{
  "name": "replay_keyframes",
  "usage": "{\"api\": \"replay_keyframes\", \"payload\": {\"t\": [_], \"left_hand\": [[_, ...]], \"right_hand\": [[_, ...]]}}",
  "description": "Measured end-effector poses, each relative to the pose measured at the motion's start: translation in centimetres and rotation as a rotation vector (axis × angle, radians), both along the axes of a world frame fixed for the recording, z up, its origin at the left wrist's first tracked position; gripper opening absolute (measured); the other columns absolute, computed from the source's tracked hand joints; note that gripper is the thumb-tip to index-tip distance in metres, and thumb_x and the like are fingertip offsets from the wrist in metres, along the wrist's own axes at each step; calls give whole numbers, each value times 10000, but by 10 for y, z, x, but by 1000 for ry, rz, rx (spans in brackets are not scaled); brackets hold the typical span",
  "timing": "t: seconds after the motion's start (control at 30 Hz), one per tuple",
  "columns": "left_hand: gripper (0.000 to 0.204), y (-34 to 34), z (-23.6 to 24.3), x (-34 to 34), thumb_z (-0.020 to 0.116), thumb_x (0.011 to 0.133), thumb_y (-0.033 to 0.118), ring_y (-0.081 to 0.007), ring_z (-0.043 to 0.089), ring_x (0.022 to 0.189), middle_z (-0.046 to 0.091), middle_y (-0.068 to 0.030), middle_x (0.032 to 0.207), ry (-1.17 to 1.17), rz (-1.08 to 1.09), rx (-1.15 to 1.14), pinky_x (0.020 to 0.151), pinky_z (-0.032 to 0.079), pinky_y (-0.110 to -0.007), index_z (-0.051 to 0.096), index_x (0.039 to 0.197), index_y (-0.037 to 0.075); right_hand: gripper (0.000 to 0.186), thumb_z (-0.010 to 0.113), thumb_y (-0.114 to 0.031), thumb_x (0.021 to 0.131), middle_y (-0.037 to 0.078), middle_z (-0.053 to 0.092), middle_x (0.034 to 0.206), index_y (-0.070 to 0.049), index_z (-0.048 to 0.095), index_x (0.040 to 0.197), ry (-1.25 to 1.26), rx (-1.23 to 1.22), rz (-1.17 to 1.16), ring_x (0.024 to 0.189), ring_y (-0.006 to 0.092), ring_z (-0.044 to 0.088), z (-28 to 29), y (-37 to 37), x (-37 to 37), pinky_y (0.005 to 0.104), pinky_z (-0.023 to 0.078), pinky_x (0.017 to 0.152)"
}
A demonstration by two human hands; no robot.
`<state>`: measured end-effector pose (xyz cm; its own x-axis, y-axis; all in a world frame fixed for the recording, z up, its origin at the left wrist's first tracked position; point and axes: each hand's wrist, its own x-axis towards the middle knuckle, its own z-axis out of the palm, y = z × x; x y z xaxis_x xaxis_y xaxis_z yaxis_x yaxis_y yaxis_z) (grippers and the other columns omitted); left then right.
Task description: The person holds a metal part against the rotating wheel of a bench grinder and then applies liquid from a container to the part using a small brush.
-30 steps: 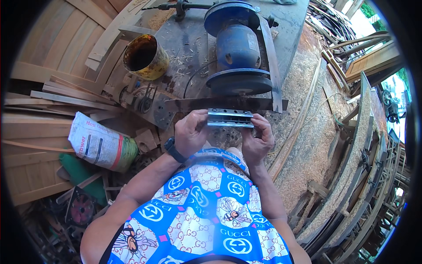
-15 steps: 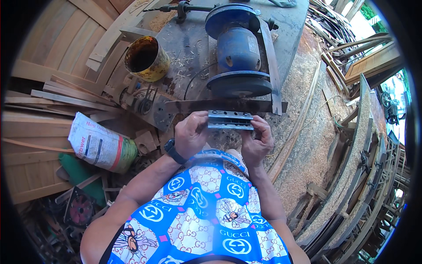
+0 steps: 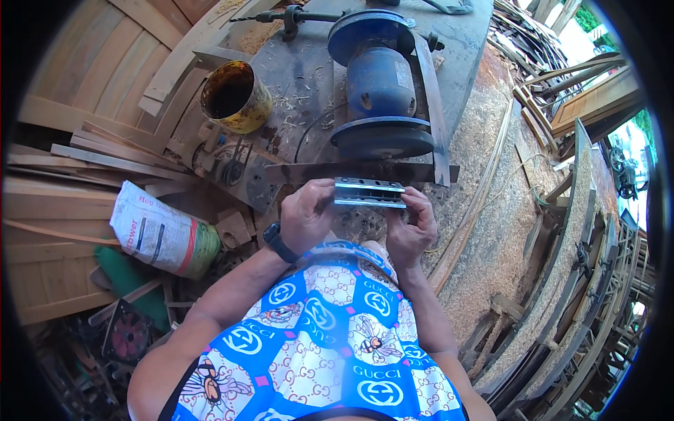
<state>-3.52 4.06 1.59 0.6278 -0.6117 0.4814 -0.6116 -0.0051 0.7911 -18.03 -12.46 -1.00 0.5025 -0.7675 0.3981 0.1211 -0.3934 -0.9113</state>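
Observation:
Between my left hand (image 3: pixel 305 217) and my right hand (image 3: pixel 413 224) is a slotted metal piece (image 3: pixel 368 200) with two bright parallel edges and holes along it. My fingers close on its two ends, so it lies level in front of my body. Just beyond it is a blue bench grinder (image 3: pixel 379 91) with a dark wheel (image 3: pixel 385 144) on the near side. A long dark flat bar (image 3: pixel 295 172) lies crosswise below that wheel, close above my hands.
A stained yellow can (image 3: pixel 253 109), a drill bit on a shaft (image 3: pixel 263 15) and shavings lie on the worn bench (image 3: pixel 456 42). A white printed sack (image 3: pixel 161 231), stacked boards (image 3: pixel 84 154) and a wooden panel (image 3: pixel 63 274) crowd the left. Sawdust (image 3: pixel 463 309) and long timbers (image 3: pixel 558 288) fill the right.
The metal piece and both hands sit very slightly lower in the picture, as do the bench and grinder. The grip on both ends looks the same.

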Motion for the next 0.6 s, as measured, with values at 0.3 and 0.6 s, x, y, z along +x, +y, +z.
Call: {"api": "replay_keyframes", "payload": {"t": [0.3, 0.6], "left_hand": [[320, -1, 1, 1, 800, 826, -130, -305, 807, 987, 776, -220, 1143, -13, 7, 6, 828, 634, -359, 651, 1082, -6], [300, -4, 1, 3, 801, 839, -122, -301, 809, 989, 776, -233, 1143, 2, 10, 2, 831, 640, -357, 655, 1077, -13]], "right_hand": [[308, 815, 104, 843, 159, 758, 1181, -18, 677, 1090, 0, 21, 4, 1059, 229, 760, 0, -1, 2, 333, 608, 921], [302, 808, 104, 842, 156, 759, 1186, -19, 686, 1089, 11, 25, -3, 1064, 229, 754, 0, -2, 4, 332, 595, 933]]}}
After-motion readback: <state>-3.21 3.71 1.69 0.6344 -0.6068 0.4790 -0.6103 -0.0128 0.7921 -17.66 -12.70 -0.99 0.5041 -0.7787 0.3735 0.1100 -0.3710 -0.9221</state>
